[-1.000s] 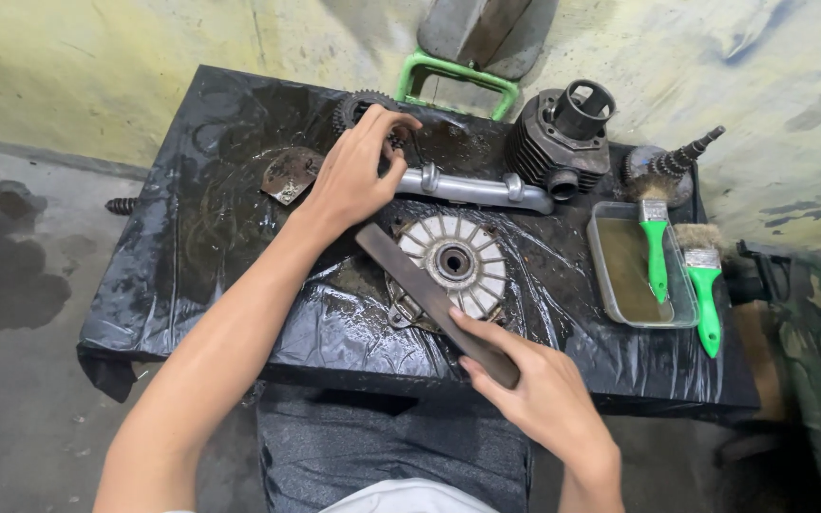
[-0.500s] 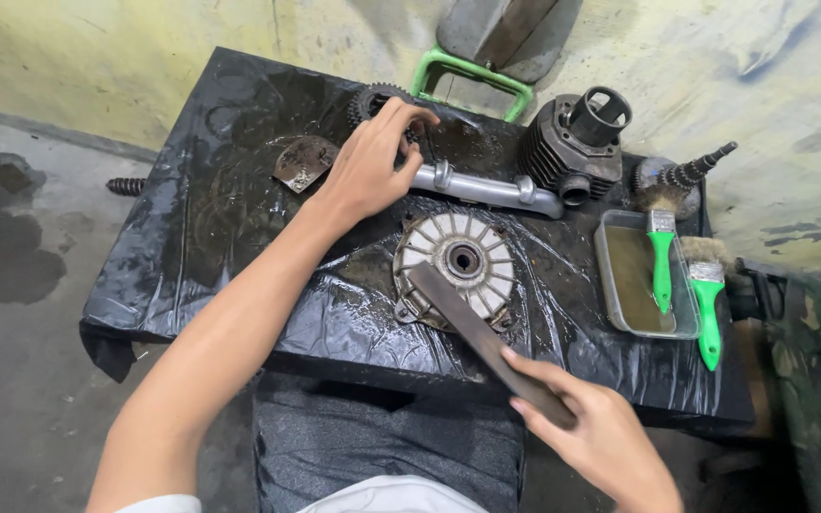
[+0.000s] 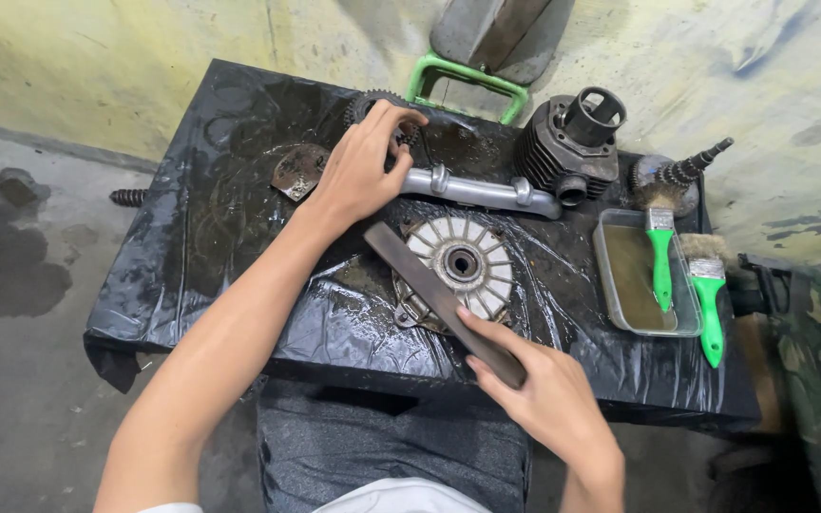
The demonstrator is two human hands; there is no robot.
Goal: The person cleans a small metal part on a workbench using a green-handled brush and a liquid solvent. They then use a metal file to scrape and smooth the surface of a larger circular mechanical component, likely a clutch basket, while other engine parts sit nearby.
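My right hand [image 3: 548, 394] grips one end of a long flat dark metal bar [image 3: 429, 290], which slants up to the left across a round finned silver wheel part [image 3: 463, 266] lying on the table. My left hand [image 3: 358, 171] reaches to the back of the table, its fingers resting on a dark toothed gear [image 3: 372, 103]. Just right of that hand lies a grey metal tube [image 3: 482, 190]. A small rusty plate [image 3: 296, 171] sits left of the hand.
A black plastic sheet covers the table [image 3: 211, 247]. At the back right stand a finned engine cylinder [image 3: 567, 142] and a threaded shaft [image 3: 681, 171]. A metal tray [image 3: 634, 275] with brownish liquid holds a green-handled brush [image 3: 659, 256]; a second brush [image 3: 708, 294] lies beside it.
The bar swung under my right hand: half a second ago it pointed lower and right, now its far end lies up-left over the wheel part. My left hand stayed on the gear.
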